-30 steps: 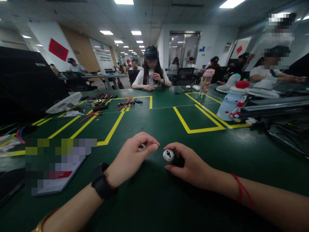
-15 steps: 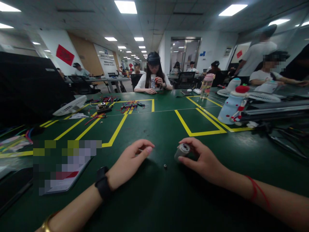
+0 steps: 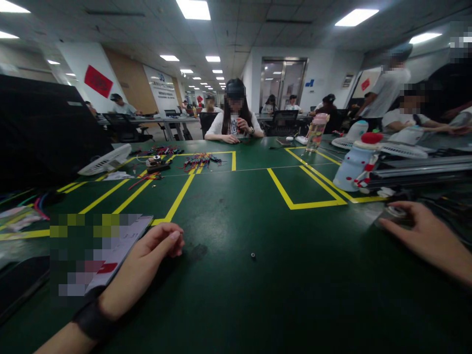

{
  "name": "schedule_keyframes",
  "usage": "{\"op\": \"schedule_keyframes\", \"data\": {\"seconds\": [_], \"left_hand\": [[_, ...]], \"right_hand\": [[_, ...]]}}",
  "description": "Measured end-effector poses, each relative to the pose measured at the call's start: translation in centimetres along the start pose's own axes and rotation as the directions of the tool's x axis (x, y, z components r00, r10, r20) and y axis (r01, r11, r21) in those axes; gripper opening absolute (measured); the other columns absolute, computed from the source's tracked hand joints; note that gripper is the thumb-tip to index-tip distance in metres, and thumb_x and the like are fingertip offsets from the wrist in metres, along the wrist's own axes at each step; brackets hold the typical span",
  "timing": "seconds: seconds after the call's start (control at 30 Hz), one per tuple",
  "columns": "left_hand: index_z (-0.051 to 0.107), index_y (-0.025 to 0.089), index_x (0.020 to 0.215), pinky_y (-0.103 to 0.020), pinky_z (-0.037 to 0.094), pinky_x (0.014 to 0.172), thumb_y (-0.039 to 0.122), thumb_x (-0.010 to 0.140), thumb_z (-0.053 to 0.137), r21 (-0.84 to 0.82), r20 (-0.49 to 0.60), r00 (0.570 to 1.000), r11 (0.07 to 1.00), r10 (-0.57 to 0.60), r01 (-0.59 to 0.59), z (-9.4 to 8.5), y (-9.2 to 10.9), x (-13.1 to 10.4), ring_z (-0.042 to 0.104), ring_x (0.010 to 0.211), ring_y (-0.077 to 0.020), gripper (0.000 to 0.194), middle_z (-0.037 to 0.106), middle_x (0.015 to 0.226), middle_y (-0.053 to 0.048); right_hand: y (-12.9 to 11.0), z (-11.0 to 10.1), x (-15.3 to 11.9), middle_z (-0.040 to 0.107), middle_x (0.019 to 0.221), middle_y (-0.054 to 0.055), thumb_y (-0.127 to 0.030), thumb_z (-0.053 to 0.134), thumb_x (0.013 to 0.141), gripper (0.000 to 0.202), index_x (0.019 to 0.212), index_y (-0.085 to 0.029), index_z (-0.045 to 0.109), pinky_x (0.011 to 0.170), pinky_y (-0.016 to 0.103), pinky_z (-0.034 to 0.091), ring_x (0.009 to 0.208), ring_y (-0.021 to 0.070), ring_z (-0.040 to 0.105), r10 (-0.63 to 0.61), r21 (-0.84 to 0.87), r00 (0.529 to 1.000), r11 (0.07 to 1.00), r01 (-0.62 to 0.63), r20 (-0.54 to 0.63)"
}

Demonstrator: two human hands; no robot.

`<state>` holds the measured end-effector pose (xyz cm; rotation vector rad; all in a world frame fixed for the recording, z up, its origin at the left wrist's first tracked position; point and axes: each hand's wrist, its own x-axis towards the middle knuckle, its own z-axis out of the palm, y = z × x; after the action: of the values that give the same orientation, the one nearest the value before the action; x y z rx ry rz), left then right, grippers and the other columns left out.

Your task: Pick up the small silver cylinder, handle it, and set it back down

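On the right, my right hand (image 3: 424, 231) grips a small grey cylinder (image 3: 394, 212) with a pale top, smeared by motion, low over the table or touching it; I cannot tell which. My left hand (image 3: 160, 246) is over the table on the left, by the edge of a sheet-like flat thing (image 3: 137, 228). Its fingers are curled and the thumb lies against them; whatever may be inside is hidden. Between the hands a tiny dark ring-shaped part (image 3: 253, 256) with a bright centre sits on the green table (image 3: 228, 305), touched by neither hand.
Bundles of coloured wires (image 3: 202, 161) and a white fan (image 3: 105, 161) are at the back left. A blue bottle (image 3: 348, 167) with a red top stands beyond my right hand, near metal bars (image 3: 416, 169). Across the table sits a person (image 3: 234, 123). Yellow tape (image 3: 317, 203) marks the tabletop.
My right hand has carried the grey cylinder far to the right. My left hand has drawn back to the left, its fingers more curled. The tiny part lies where it was.
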<state>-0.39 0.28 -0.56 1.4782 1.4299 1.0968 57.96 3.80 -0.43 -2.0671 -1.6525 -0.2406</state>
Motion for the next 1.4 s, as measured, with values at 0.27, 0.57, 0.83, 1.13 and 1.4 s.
{"op": "schedule_keyframes", "data": {"seconds": [0.27,0.57,0.83,1.13,1.4], "left_hand": [[0.056,0.023,0.108,-0.031,0.049,0.071,0.041,0.092,0.048,0.072,-0.011,1.000,0.997,0.001,0.000,0.2,0.5,-0.4,0.064,0.074,-0.0184,0.026,0.067,0.079,0.000],[0.060,0.025,0.110,-0.032,0.048,0.078,0.042,0.091,0.051,0.160,0.050,0.999,0.987,0.003,-0.011,0.4,0.8,-0.4,0.064,0.084,-0.0198,0.027,0.070,0.087,-0.001],[0.063,0.025,0.105,-0.035,0.047,0.081,0.043,0.090,0.052,0.210,0.095,0.995,0.978,-0.023,0.002,0.5,0.5,-0.3,0.063,0.087,-0.0223,0.026,0.068,0.087,-0.002],[0.064,0.026,0.099,-0.033,0.046,0.079,0.046,0.089,0.053,0.238,0.104,0.994,0.971,-0.041,0.015,0.3,0.8,-0.6,0.062,0.087,-0.0217,0.024,0.067,0.086,-0.001],[0.064,0.028,0.099,-0.032,0.046,0.079,0.046,0.089,0.053,0.247,0.113,0.992,0.969,-0.049,0.020,0.2,0.8,-0.6,0.061,0.087,-0.0213,0.023,0.067,0.086,0.001]], "right_hand": [[-18.0,0.6,-5.8,0.054,0.123,0.007,-0.048,0.054,0.086,0.043,0.121,-0.025,0.057,0.096,0.038,0.044,0.111,0.0195,0.052,-0.661,0.463,0.714,0.720,0.517,0.232],[-22.8,1.1,-5.1,0.062,0.095,0.004,-0.038,0.052,0.089,0.022,0.094,-0.022,0.067,0.078,0.030,0.045,0.088,0.0141,0.056,-0.707,0.614,0.671,0.637,0.466,0.224],[-4.1,-4.6,1.6,0.064,0.100,0.014,-0.052,0.050,0.085,0.039,0.100,-0.020,0.066,0.069,0.034,0.041,0.085,0.0203,0.059,-0.015,-0.128,0.999,0.992,0.020,0.038],[-1.7,-4.9,2.6,0.067,0.096,0.010,-0.060,0.058,0.076,0.046,0.102,-0.024,0.070,0.071,0.037,0.041,0.070,0.0157,0.059,0.257,-0.031,0.923,0.965,-0.259,0.287],[-3.0,-5.5,1.9,0.067,0.092,0.012,-0.057,0.052,0.080,0.046,0.100,-0.021,0.071,0.068,0.037,0.039,0.070,0.0166,0.057,0.360,-0.036,0.901,0.931,-0.363,0.241]]}}
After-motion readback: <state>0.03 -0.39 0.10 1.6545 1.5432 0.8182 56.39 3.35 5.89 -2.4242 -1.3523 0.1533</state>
